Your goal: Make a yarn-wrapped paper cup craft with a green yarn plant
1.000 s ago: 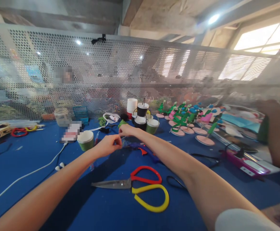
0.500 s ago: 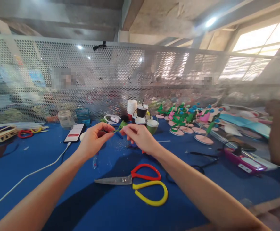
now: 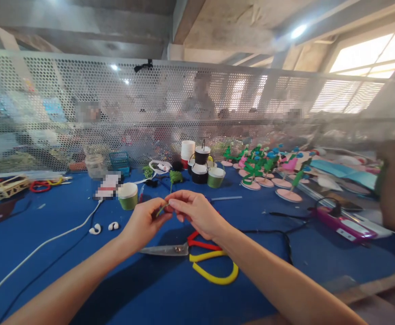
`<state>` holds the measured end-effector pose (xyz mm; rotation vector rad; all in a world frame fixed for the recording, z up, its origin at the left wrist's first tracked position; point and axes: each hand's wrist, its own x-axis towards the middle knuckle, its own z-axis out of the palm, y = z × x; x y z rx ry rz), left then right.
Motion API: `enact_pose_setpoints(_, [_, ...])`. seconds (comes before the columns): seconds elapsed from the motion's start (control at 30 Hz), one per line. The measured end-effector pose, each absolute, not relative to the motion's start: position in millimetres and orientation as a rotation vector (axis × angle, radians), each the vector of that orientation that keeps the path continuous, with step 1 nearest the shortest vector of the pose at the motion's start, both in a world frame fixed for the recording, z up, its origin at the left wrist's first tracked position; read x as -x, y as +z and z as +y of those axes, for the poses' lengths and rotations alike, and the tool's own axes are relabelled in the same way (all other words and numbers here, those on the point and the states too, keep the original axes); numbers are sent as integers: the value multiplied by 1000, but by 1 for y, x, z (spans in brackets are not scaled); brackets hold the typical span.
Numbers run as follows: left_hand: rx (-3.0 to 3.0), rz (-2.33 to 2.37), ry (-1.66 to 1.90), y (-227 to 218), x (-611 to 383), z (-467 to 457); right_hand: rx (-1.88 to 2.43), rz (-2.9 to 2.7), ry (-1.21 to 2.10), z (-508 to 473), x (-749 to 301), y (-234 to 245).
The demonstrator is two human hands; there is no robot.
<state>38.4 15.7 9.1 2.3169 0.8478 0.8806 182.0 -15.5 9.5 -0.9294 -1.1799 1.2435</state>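
Dark-blue desk (image 3: 68, 203) meets a grey perforated screen (image 3: 170, 101); mid-desk, left hand (image 3: 146, 222) and right hand (image 3: 197, 211) pinch a thin green yarn strand (image 3: 162, 209), seemingly for control; a green yarn ball (image 3: 176, 176) sits toward the far edge; red-and-yellow-handled steel scissors (image 3: 180, 250) lie nearer the front edge, probably for reach.

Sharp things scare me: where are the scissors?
In the head view, the scissors lie lower centre on the blue table, partly hidden by the right hand.
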Motion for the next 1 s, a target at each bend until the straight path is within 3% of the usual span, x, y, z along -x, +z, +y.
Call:
enact_pose_setpoints(0.33, [-2170, 879, 803, 7, -40, 15, 990, -1260, 1080, -13, -182, 4])
enact_pose_setpoints(0.67, [-1894, 952, 962, 18, -40, 10, 846, -968, 1235, -16, -180, 5])
enact_pose_setpoints(1.0, [-1658, 923, 952, 14, -43, 9, 960, -1141, 1198, -21, -172, -3])
